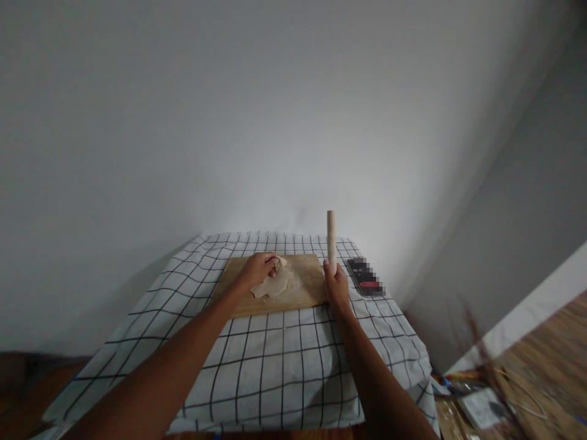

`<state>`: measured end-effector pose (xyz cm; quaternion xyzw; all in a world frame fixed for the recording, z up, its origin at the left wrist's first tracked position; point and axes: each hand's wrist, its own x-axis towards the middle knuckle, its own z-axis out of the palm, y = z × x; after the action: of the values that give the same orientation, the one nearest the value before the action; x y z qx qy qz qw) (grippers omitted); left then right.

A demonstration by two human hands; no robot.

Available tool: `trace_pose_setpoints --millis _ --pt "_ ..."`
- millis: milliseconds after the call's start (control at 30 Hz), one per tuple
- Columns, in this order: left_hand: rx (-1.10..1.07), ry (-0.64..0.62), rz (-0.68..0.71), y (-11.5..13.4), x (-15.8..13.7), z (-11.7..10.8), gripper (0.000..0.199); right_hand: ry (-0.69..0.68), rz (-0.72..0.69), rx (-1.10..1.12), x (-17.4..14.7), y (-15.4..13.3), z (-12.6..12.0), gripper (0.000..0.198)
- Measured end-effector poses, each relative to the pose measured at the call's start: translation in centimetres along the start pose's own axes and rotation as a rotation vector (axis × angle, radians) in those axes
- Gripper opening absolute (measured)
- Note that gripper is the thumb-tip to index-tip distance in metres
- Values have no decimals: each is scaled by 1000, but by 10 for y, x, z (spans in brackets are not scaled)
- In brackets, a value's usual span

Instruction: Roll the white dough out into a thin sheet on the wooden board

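A flattened, uneven piece of dough [274, 286] lies on a wooden board [305, 293] with flour dusted around it. My left hand [262, 269] pinches the dough's far edge, which is lifted and partly hidden behind the fingers. In my right hand [337, 284] is a wooden rolling pin [331, 238], gripped near its lower end and held upright at the board's right edge. The pin's lower end is hidden in the hand.
Under the board, a white tablecloth [270, 366] with black grid lines covers the table. A phone [365, 278], partly blurred, lies right of my right hand. A pale wall [284, 122] rises behind the table. Boxes and cables [486, 406] are on the floor at lower right.
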<state>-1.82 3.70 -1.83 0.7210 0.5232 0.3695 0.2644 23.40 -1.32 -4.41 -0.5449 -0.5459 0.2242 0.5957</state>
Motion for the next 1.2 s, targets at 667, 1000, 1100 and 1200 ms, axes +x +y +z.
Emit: trace_pose_setpoints --millis 667,1000,1100,1200 --pt "-21 -75 25 -3 11 4 21 -431 -258 -67 -12 -53 26 38" --pt "-20 -192 -182 1 25 -3 20 -498 -286 -120 -2 -44 40 35" --pt "-22 -140 -138 -4 23 2 21 -497 -254 -124 -1 -40 42 36" --pt "7 -1 -75 -10 18 11 20 -520 -239 -141 0 -36 44 38"
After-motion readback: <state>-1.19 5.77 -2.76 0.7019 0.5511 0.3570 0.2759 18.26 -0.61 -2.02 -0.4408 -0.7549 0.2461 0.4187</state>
